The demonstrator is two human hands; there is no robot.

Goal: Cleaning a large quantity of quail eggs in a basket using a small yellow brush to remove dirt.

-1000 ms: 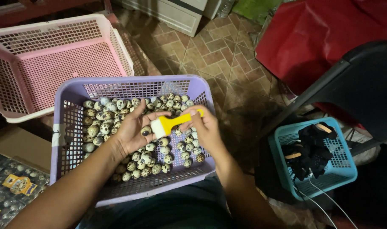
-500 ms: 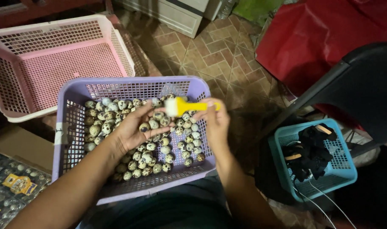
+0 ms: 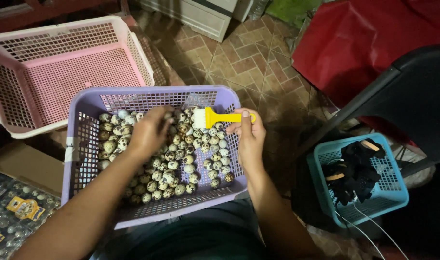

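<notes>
both hands over the lilac basket [image 3: 85, 120], a perforated plastic crate on the lap. right hand [image 3: 249, 139] clamped around the smooth yellow plastic handle of a small brush [image 3: 215, 117], thumb on top, pale bristle end pointing left just above the eggs. left hand [image 3: 150, 132] palm down, fingers curled into the pile of speckled quail eggs [image 3: 191, 163]; cannot tell whether it grips one. eggs are small, oval, cream with brown mottling, heaped on the mesh floor. pink mesh basket [image 3: 61, 72] sits behind, just beside the lilac one. small blue basket [image 3: 391, 192] to the right holds dark clumped items. floor is brown hexagon-pattern tile [image 3: 244, 67].
</notes>
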